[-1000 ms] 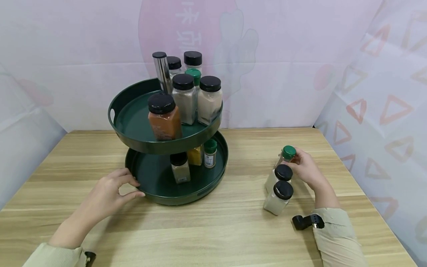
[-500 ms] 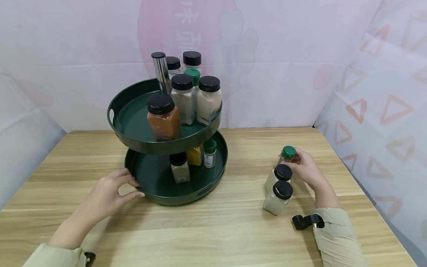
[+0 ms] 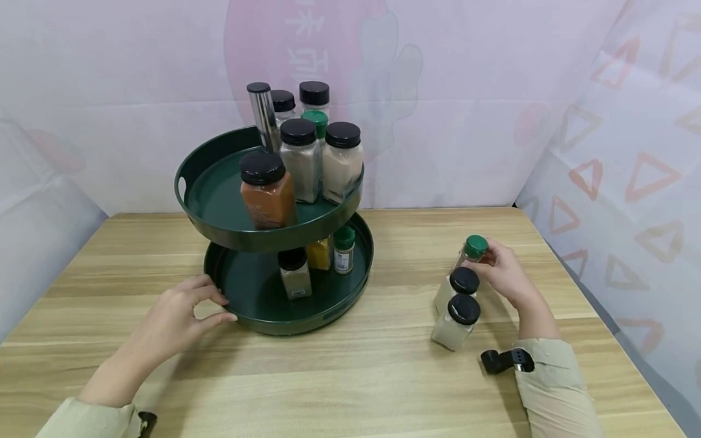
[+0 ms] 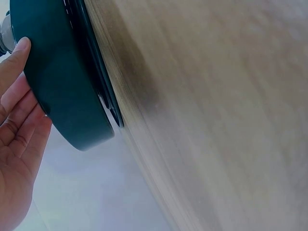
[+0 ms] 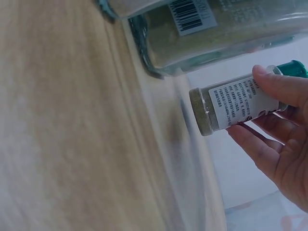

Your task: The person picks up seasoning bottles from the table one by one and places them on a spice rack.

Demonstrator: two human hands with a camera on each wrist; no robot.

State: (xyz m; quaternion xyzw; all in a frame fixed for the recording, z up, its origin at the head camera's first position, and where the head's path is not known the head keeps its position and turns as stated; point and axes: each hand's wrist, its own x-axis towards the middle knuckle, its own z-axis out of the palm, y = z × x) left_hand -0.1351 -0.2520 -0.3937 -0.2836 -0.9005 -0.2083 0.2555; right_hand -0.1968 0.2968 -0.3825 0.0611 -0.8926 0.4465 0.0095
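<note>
In the head view my right hand holds a small spice jar with a green cap, thumb and fingers around its sides. The right wrist view shows that labelled spice jar tilted, its base seemingly just off the table. Two square black-lidded jars, a nearer one and a farther one, stand in a row beside it. My left hand pinches the rim of the lower tray of a dark green two-tier stand. In the left wrist view my thumb and fingers touch the wall of a green tray.
The upper tray bears an orange-brown jar, several other lidded jars and a metal post. On the lower tray stand a black-lidded jar, a yellow jar and a green-capped jar. A patterned cloth hangs behind.
The green-capped spice jar in my right hand has shifted very slightly away from the two black-lidded jars. My left hand keeps its place on the tray; the head view has tilted slightly.
</note>
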